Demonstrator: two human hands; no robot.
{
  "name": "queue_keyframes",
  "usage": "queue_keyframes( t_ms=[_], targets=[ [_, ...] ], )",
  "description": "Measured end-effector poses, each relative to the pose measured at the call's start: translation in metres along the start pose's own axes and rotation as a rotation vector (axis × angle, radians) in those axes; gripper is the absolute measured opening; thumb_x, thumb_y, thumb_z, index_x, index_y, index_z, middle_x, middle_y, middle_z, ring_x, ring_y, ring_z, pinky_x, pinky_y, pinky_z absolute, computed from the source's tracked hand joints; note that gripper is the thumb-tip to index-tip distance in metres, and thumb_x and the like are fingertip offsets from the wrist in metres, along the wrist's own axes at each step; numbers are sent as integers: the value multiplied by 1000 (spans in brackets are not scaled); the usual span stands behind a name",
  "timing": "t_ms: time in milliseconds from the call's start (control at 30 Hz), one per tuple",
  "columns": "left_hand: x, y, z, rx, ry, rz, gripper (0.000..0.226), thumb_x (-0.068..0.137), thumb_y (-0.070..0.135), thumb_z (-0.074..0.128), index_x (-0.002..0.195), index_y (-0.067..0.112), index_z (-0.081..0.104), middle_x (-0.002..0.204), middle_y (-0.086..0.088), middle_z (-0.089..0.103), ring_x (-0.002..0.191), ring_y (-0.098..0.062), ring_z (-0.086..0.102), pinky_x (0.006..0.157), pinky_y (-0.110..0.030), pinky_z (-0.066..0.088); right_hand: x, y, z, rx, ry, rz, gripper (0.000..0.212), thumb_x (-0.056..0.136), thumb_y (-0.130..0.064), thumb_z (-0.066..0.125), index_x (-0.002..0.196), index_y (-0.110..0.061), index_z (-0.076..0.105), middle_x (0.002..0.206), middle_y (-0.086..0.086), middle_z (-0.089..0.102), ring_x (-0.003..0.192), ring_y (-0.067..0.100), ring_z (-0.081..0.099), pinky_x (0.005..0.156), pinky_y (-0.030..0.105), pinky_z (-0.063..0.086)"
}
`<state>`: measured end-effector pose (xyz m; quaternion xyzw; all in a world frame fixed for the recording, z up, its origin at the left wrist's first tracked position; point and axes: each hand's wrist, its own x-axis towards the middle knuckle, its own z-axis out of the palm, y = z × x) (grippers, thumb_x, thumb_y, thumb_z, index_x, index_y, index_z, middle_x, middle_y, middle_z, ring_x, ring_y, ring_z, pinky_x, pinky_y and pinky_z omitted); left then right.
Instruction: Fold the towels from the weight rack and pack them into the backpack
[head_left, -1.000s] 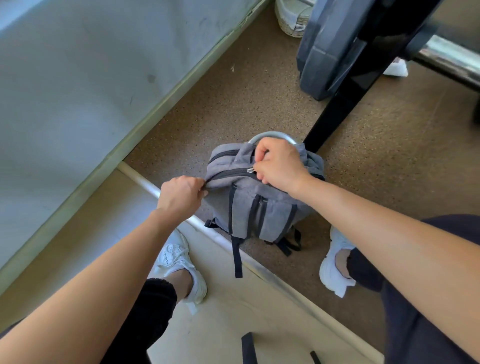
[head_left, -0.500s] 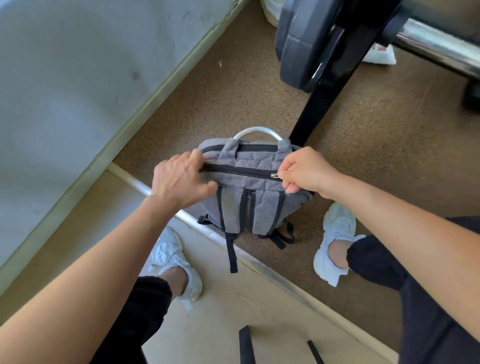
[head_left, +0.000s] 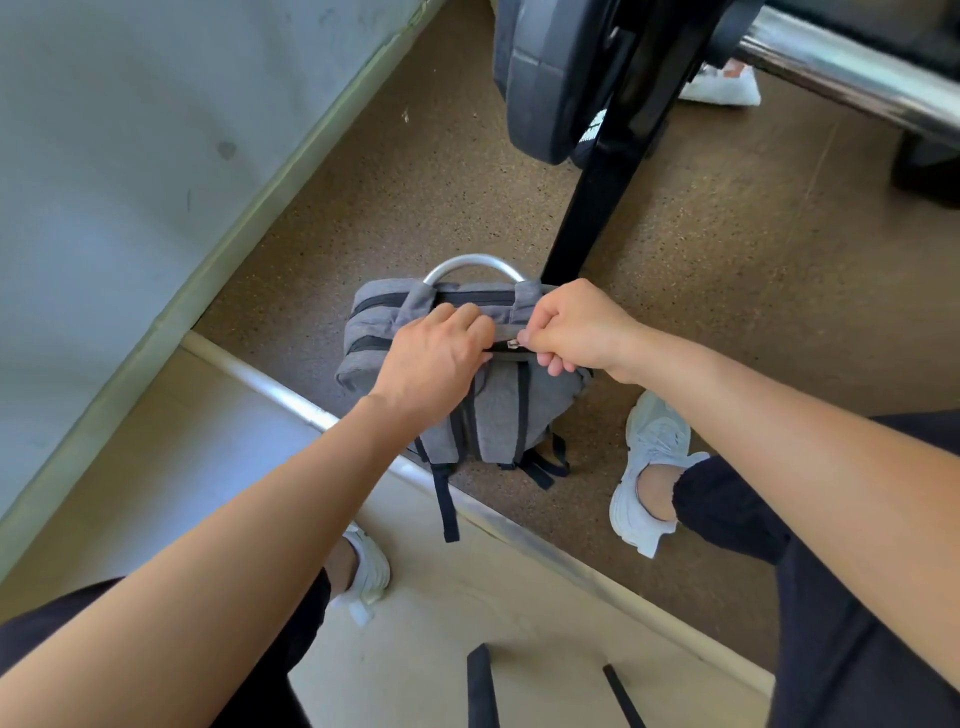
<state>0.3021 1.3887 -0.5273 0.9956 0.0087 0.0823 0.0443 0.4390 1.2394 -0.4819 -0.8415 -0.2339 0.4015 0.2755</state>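
Grey backpack (head_left: 498, 410) stands on the floor by the weight rack (head_left: 597, 208), left hand (head_left: 431, 364) clamped on its top fabric, right hand (head_left: 576, 327) pinching the zip pull (head_left: 513, 343); no towels visible, so packing progress cannot be confirmed.

Passage behind the backpack (head_left: 467, 374) is blocked by the black rack post (head_left: 597, 208) and weight plate (head_left: 550, 78) (overhanging); open floor (head_left: 727, 260) is seen rightward, wall (head_left: 130, 130) leftward.
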Motion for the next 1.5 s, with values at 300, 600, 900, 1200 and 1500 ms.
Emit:
queue_keyframes(
  t_ms=[300,600,900,1200,1500],
  targets=[
    [-7,-14,-4,-7,-64,-65,18,96,26,65,90,13,54,90,-5,56,80,-31,58,47,-33,33,3,66,-25,-29,64,150,15,95,-18,65,83,-10,70,77,10,72,59,15,65,55,25,51],
    [-13,-17,-9,-39,-107,-101,16,96,27,63,92,16,53,94,-2,54,85,-29,57,46,-36,41,30,134,22,213,111,361,6,95,-12,67,89,-11,69,80,12,72,66,20,68,57,28,54],
    [-12,-16,-6,-82,-117,-139,13,96,20,66,93,14,55,94,-2,55,86,-31,57,48,-33,35,47,150,67,388,211,441,14,99,-12,61,113,-13,66,89,13,74,66,18,72,47,21,52],
    [-10,-7,-10,-88,-113,-158,19,95,21,66,111,11,67,103,-10,64,90,-38,62,69,-46,51,6,155,65,429,139,554,32,102,-29,57,127,-11,62,97,10,73,80,20,71,71,31,61],
    [-38,10,-49,-257,-158,-236,34,92,21,70,125,14,68,122,-8,65,104,-33,67,71,-43,57,-43,87,52,224,125,330,22,102,-19,48,108,-13,69,98,10,72,87,26,72,73,35,63]
  ],
)
